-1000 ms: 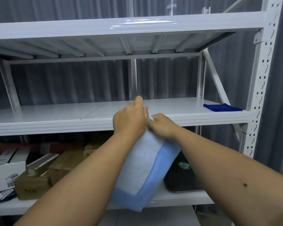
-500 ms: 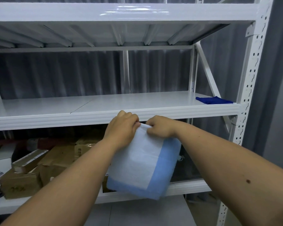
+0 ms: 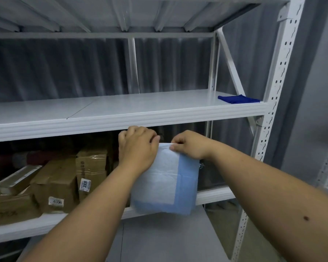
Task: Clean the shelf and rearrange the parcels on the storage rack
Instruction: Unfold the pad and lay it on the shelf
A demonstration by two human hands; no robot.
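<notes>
A folded white sheet with a light blue border [image 3: 167, 184] hangs in front of the white storage rack. My left hand [image 3: 137, 146] grips its top left edge and my right hand [image 3: 189, 145] pinches the top right edge, both just below the front lip of the middle shelf [image 3: 121, 110]. That shelf bears only a dark blue cloth [image 3: 238, 99] at its far right end. Brown cardboard parcels [image 3: 64, 182] stand on the lower shelf to the left, partly hidden by my left arm.
A perforated white upright [image 3: 271, 114] and a diagonal brace [image 3: 233, 70] close off the rack's right side. A dark flat item sits behind the sheet on the lower shelf. A grey curtain hangs behind the rack. Another rack's post shows at the far right.
Both hands came down with the sheet from the middle shelf's edge to just under its lip. The view has shifted left and downward, showing more of the lower shelf's parcels.
</notes>
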